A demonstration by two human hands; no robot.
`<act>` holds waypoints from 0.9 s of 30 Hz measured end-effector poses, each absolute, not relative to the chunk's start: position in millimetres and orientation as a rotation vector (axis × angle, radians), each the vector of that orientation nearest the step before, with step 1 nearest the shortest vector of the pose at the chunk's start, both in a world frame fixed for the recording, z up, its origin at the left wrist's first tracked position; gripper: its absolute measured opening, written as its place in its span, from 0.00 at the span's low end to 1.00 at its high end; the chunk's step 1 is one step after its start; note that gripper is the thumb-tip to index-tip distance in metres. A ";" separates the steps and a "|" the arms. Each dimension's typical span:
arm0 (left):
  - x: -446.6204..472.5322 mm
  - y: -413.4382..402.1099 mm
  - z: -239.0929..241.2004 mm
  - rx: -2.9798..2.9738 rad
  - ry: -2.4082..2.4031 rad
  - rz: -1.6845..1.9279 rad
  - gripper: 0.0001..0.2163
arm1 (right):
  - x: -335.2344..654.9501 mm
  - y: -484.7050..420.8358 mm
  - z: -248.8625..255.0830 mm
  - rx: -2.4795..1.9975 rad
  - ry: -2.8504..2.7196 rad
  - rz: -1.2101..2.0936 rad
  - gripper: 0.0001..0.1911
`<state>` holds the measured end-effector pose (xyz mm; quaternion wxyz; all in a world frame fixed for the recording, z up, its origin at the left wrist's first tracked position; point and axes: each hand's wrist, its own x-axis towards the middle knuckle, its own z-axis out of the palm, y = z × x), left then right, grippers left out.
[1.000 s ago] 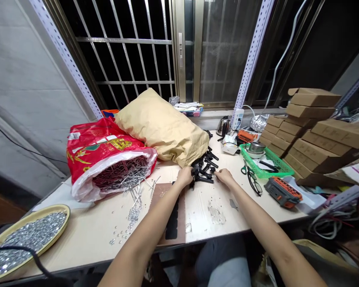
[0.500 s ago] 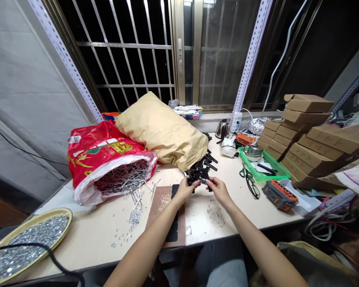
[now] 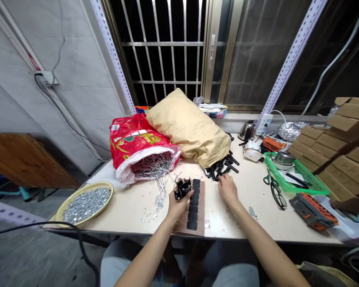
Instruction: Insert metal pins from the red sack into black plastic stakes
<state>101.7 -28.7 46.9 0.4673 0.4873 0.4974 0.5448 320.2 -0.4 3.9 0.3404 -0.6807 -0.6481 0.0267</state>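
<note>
My left hand [image 3: 177, 206] is closed around a small cluster of black plastic parts [image 3: 182, 189], raised over a brown board. Several black squares [image 3: 193, 209] lie in a column along that board [image 3: 200, 223], just right of this hand. At the near edge of a pile of black plastic pieces [image 3: 229, 162], my right hand [image 3: 228, 190] has its fingers pinched together on a black part. Most of that part is hidden by the fingertips. Small clear beads [image 3: 159, 202] are scattered left of the board.
A red sack [image 3: 137, 137] spills thin metal rods [image 3: 155, 165]. Beside it lies a tan bag [image 3: 188, 123]. A yellow dish [image 3: 111, 192] of shiny pieces stands left. Scissors [image 3: 267, 180], glasses [image 3: 277, 197], a green basket [image 3: 314, 183], a battery pack [image 3: 313, 211] and cardboard boxes [image 3: 344, 171] occupy the right.
My hands have come apart from together at the pile. The left has moved back and left with the black parts; the right stays by the pile. The view has turned left.
</note>
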 end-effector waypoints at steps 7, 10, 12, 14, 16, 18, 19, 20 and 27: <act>61.5 -48.5 52.1 1.209 1.143 1.431 0.17 | 335.3 4.1 16.3 -1.719 -1.755 0.268 0.07; 57.6 -54.7 52.4 1.166 1.142 1.469 0.15 | 291.6 -18.9 29.4 -1.520 -1.760 0.495 0.08; 58.9 -57.2 52.0 1.089 1.168 1.466 0.15 | 251.6 -36.8 34.7 -1.382 -1.673 0.595 0.12; 61.0 -58.5 49.3 0.993 1.211 1.487 0.14 | 211.5 -52.1 36.8 -1.246 -1.516 0.650 0.17; 61.2 -59.1 43.8 0.860 1.256 1.565 0.14 | 177.7 -62.5 36.7 -1.168 -1.440 0.618 0.17; 57.6 -60.6 37.9 0.704 1.253 1.633 0.14 | 153.0 -68.5 35.3 -1.127 -1.463 0.551 0.16; 54.2 -61.9 35.8 0.636 1.221 1.639 0.13 | 143.7 -70.7 34.1 -1.109 -1.497 0.519 0.15; 50.1 -63.5 34.6 0.592 1.165 1.625 0.12 | 136.0 -72.7 32.7 -1.094 -1.533 0.488 0.15; 6.1 -64.7 38.1 0.560 1.149 1.683 0.16 | 117.3 -71.8 25.2 -0.892 -1.959 0.472 0.20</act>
